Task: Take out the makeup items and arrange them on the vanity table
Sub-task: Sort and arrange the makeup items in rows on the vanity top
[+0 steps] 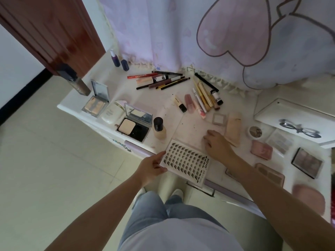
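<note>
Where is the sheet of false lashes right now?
The lash sheet sits at the vanity table's front edge, gripped by the left hand, beside the right hand.

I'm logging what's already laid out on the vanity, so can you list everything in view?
Lash card: one, white with black lash rows, at the front edge, held by the left hand.
Open compacts: two, silver-framed with beige powder, left side.
Foundation bottle: one, beige with black cap, upright beside the nearer compact.
Pencils and liners: one loose cluster, black, red and brown, at the back.
Tubes and wands: one cluster, gold, white and pink, centre back.
Small bottles: two, dark purple, back left corner.
Palettes: several, pink and brown, right side.
Vanity table: one, white.
Left hand: fingers pinch the card's edge.
Right hand: rests on the table.
</note>
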`<state>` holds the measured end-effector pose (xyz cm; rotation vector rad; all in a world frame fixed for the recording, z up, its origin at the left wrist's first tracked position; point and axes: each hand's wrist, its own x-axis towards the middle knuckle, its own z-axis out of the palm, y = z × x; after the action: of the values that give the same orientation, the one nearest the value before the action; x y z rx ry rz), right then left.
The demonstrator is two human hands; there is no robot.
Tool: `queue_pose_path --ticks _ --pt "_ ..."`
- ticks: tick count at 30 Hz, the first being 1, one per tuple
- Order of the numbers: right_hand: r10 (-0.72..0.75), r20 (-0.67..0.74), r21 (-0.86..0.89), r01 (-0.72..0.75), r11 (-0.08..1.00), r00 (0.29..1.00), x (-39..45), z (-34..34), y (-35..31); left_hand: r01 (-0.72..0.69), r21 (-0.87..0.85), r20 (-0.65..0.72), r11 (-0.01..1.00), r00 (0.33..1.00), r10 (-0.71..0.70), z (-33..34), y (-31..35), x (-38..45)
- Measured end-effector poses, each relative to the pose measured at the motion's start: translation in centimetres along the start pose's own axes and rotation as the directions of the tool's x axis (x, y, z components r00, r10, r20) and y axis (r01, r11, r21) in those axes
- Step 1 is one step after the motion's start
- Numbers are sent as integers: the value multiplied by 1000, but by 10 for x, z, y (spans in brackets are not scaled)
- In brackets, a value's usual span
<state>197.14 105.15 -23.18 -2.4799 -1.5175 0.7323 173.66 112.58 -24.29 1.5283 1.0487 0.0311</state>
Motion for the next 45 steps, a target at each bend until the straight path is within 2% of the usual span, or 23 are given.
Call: queue_pose_path --ticks 3,6,9,11,14,17,20,22,25,30,32,35,37,39,41,45 --pt "12 17 33 -13 999 1000 7 1 -1 14 59 -51 998 999 -11 -3 4 5" --pt "15 48 37 -17 999 999 10 -3 -1 11 242 -104 970 995 14 -1 9 5" --pt "-6 38 77 3 997 999 8 -8 2 -3 488 -110 873 992 65 1 14 2" --pt "-2 -26 130 5 991 1000 2 -12 7 -13 594 -119 804 987 104 2 14 0" --pt "44 -155 192 -14 981 987 -19 -20 27 -70 663 -186 745 949 255 6 13 -6" --pt "132 -160 158 -107 982 978 -48 -29 54 -275 723 -84 634 876 476 17 9 -8" --pt "187 -24 -95 -189 977 982 -79 -28 73 -431 690 48 581 828 558 35 18 -4" --pt "207 53 -266 -186 946 977 -93 -21 76 -477 656 116 585 829 546 49 32 -2" --pt "223 95 -287 -187 939 970 -100 -6 77 -501 608 171 615 840 516 69 54 2" --pt "186 -8 -150 -185 971 983 -102 0 76 -492 583 258 647 867 427 87 76 13" --pt "198 -48 -19 -199 980 979 -106 -8 67 -458 527 261 715 889 377 89 84 16" --pt "226 -85 247 -199 948 970 -117 -31 49 -384 312 311 869 906 288 86 98 18" --pt "196 -96 323 -156 933 976 -125 -48 36 -371 213 418 904 871 259 82 112 19" --pt "168 -105 345 -123 931 980 -132 -65 23 -403 139 497 904 818 289 76 128 19" --pt "153 -110 353 -106 929 982 -135 -81 12 -399 37 527 916 787 321 69 143 17" --pt "151 -161 349 -87 933 975 -141 -104 -2 -332 -127 535 935 771 346 59 162 14"
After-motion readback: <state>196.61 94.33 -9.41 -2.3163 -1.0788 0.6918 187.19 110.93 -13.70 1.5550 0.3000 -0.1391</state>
